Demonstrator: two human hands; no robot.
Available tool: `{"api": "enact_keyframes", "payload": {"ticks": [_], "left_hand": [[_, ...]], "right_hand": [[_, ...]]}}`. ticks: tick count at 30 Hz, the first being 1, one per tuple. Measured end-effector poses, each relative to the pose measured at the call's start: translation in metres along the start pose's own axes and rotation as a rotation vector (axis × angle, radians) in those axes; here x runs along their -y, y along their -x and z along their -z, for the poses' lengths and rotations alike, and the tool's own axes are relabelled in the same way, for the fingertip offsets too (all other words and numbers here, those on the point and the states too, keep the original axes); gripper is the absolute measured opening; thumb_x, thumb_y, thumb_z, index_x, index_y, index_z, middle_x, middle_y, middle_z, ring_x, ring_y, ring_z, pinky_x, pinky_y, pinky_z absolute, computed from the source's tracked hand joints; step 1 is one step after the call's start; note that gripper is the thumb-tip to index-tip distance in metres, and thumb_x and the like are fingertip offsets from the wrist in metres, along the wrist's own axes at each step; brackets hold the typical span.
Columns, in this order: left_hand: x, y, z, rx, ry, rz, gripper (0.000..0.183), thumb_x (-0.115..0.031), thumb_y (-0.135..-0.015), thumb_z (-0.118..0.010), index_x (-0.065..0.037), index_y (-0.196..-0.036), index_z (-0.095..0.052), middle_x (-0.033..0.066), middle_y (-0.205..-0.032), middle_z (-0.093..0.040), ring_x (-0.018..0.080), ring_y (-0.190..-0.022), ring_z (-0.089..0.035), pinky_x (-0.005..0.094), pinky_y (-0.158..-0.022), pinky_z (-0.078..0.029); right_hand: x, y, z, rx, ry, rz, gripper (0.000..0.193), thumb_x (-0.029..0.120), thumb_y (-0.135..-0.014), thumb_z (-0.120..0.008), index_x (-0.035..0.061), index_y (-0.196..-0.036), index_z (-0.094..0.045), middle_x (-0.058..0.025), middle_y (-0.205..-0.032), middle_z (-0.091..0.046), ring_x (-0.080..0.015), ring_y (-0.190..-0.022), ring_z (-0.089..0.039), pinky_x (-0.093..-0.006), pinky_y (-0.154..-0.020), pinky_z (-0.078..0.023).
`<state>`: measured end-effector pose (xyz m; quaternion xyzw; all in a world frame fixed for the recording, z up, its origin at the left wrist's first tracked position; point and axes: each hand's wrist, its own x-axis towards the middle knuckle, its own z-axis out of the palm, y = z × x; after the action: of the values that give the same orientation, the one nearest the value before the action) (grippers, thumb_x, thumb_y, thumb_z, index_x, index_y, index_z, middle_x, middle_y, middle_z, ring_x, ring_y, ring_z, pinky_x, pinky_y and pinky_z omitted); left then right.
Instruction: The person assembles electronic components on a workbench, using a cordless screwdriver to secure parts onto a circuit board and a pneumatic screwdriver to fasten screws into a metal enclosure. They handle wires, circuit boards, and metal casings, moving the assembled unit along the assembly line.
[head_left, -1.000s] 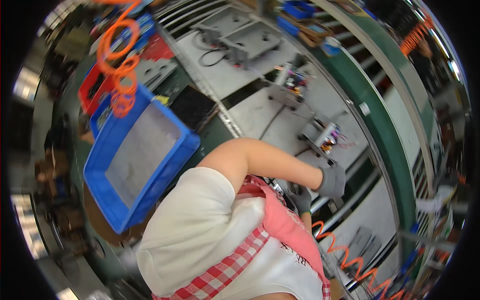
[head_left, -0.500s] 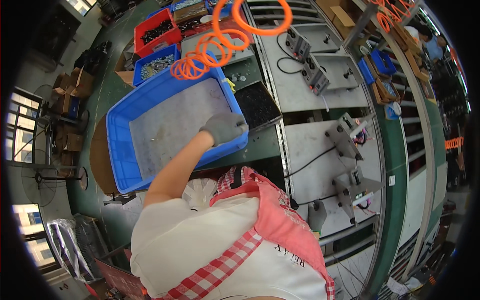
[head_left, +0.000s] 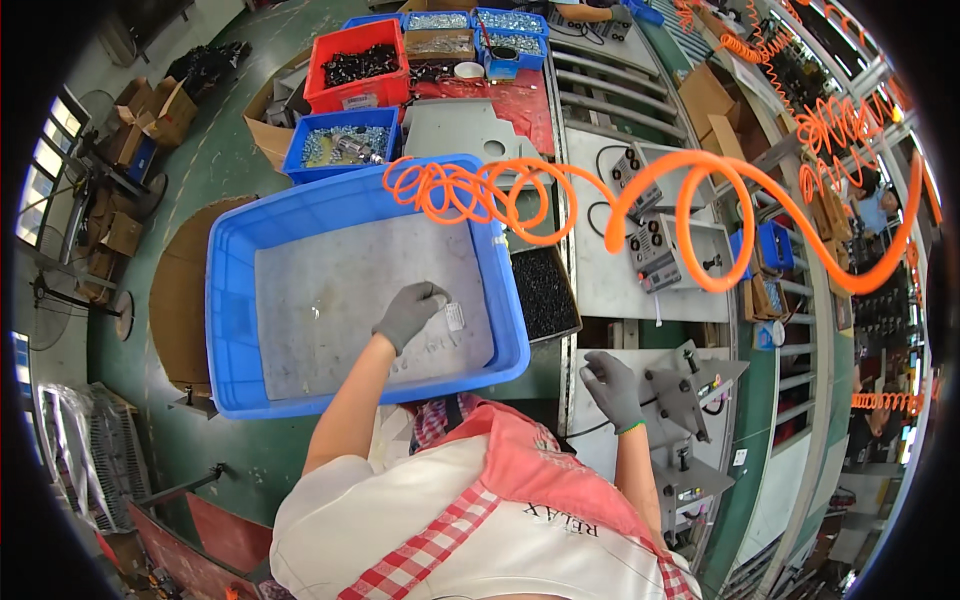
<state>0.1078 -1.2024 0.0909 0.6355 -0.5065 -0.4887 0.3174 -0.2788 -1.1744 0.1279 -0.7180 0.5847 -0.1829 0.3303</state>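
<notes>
My left hand (head_left: pixel 410 314), in a grey glove, is over the inside of a large blue plastic bin (head_left: pixel 512 330). Its fingers are curled together, and whatever they may hold is too small to make out. Beside the fingertips is a small pale label-like piece (head_left: pixel 454 316); I cannot tell whether the hand touches it. My right hand (head_left: pixel 611 391), also gloved in grey, is raised to the right of the bin with its fingers bent but apart and nothing seen in them. Nearest to it is a grey metal bracket assembly (head_left: pixel 682 402) on the pale work surface.
Orange coiled hoses (head_left: pixel 690 220) hang across the space above the bin. Beyond it are a blue box of metal parts (head_left: pixel 340 145) and a red box of dark parts (head_left: pixel 358 65). A tray of black pieces (head_left: pixel 542 292) borders its right side. Metal control boxes (head_left: pixel 655 255) stand farther right.
My left hand has left the bin's right rim and is over its inside. My right hand has come up from low beside the bracket assemblies. The whole view has shifted.
</notes>
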Motion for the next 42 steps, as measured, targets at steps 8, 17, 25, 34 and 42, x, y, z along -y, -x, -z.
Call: {"api": "enact_keyframes", "payload": {"ticks": [8, 17, 25, 34, 42], "left_hand": [[0.025, 0.000, -0.030, -0.119, 0.776, 0.377, 0.023, -0.005, -0.085, -0.051, 0.001, -0.105, -0.061, 0.0103, -0.096, -0.064, 0.0210, -0.088, -0.062, 0.0297, -0.080, -0.051], [-0.091, -0.013, -0.067, 0.184, 0.984, 0.149, 0.027, -0.010, -0.097, -0.043, 0.007, -0.117, -0.048, 0.0175, -0.104, -0.060, 0.0215, -0.094, -0.062, 0.0282, -0.083, -0.053], [-0.118, -0.044, -0.126, 0.375, 0.496, -0.028, 0.020, -0.012, -0.094, -0.049, 0.003, -0.105, -0.059, 0.0107, -0.087, -0.064, 0.0139, -0.075, -0.063, 0.0249, -0.062, -0.053], [-0.061, -0.118, -0.179, 0.355, -1.056, -0.603, 0.027, -0.025, -0.086, -0.050, -0.010, -0.102, -0.065, 0.0130, -0.123, -0.049, 0.0362, -0.117, -0.044, 0.0492, -0.092, -0.043], [-0.069, -0.106, -0.178, 0.302, -0.233, -0.317, 0.039, 0.005, -0.080, -0.055, -0.006, -0.117, -0.060, 0.0165, -0.101, -0.063, 0.0216, -0.081, -0.063, 0.0293, -0.077, -0.052]], "right_hand": [[0.029, -0.039, -0.032, 0.241, 0.096, 0.120, 0.032, 0.024, -0.082, -0.063, 0.0061, -0.108, -0.059, -0.0138, -0.091, -0.065, -0.0276, -0.083, -0.063, -0.0370, -0.074, -0.050], [-0.016, 0.009, -0.039, 0.149, 0.044, -0.129, 0.032, 0.026, -0.081, -0.063, 0.0043, -0.105, -0.060, -0.0140, -0.087, -0.065, -0.0284, -0.080, -0.063, -0.0382, -0.073, -0.050], [-0.022, 0.039, -0.032, 0.026, -0.022, -0.242, 0.032, 0.024, -0.081, -0.062, 0.0033, -0.105, -0.060, -0.0155, -0.090, -0.066, -0.0285, -0.083, -0.064, -0.0374, -0.076, -0.050], [-0.032, 0.092, -0.028, -0.153, -0.038, -0.396, 0.029, 0.030, -0.083, -0.059, 0.0086, -0.103, -0.061, -0.0136, -0.088, -0.065, -0.0299, -0.085, -0.063, -0.0389, -0.077, -0.048], [-0.046, 0.165, -0.031, -0.210, -0.014, -0.484, 0.031, 0.031, -0.083, -0.057, 0.0077, -0.103, -0.061, -0.0141, -0.091, -0.066, -0.0318, -0.088, -0.061, -0.0404, -0.078, -0.047]]}}
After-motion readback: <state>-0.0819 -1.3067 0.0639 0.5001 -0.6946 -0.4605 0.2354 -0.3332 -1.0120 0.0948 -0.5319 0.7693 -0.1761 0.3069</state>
